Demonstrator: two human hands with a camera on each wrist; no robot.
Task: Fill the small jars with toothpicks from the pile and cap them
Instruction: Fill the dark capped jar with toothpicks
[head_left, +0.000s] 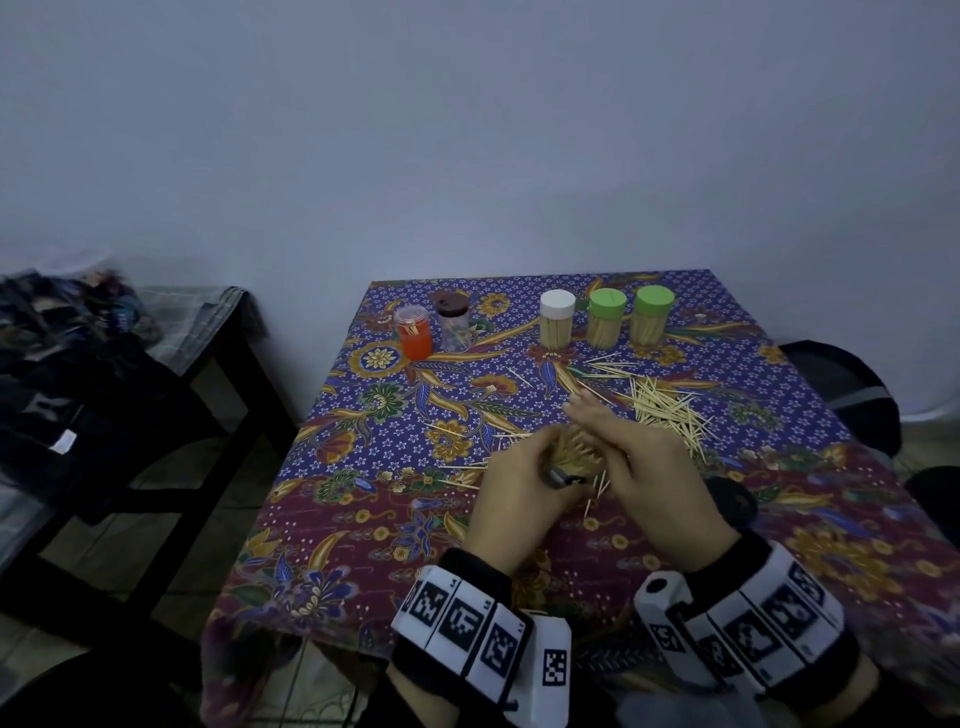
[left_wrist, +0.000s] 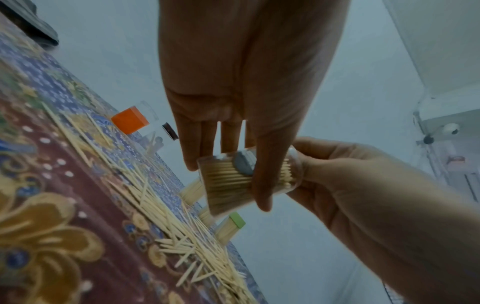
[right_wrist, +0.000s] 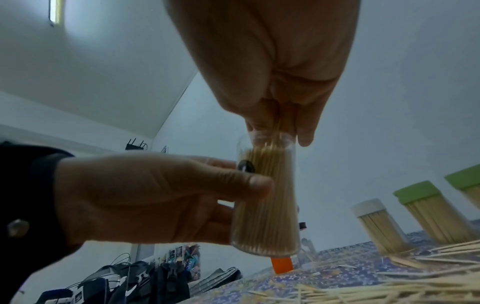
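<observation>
Our left hand (right_wrist: 161, 197) curls round a clear jar (right_wrist: 265, 201) packed almost full of toothpicks, thumb across its front wall, holding it up off the table with its mouth open. Tucked against the jar under that thumb is a small dark cap (right_wrist: 246, 165). Our right hand (right_wrist: 270, 67) comes down on the jar's mouth, its fingertips (right_wrist: 305, 133) pinched on a few toothpicks (right_wrist: 277, 127) standing in the opening.

Just past our hands lies the loose toothpick pile (head_left: 667, 408) on the batik tablecloth (head_left: 363, 519), with stray sticks scattered around it. Farther back stand three full, capped jars in a row: the white-capped jar (head_left: 557, 318), then two green-capped jars (head_left: 606, 318) to its right. Well to their left stand an orange jar (head_left: 414, 332) and a clear jar with a dark lid (head_left: 453, 321), touching or nearly so; each holds only a few toothpicks. Beside the table a dark bench (head_left: 171, 384) carries a heap of clothes (head_left: 67, 332).
</observation>
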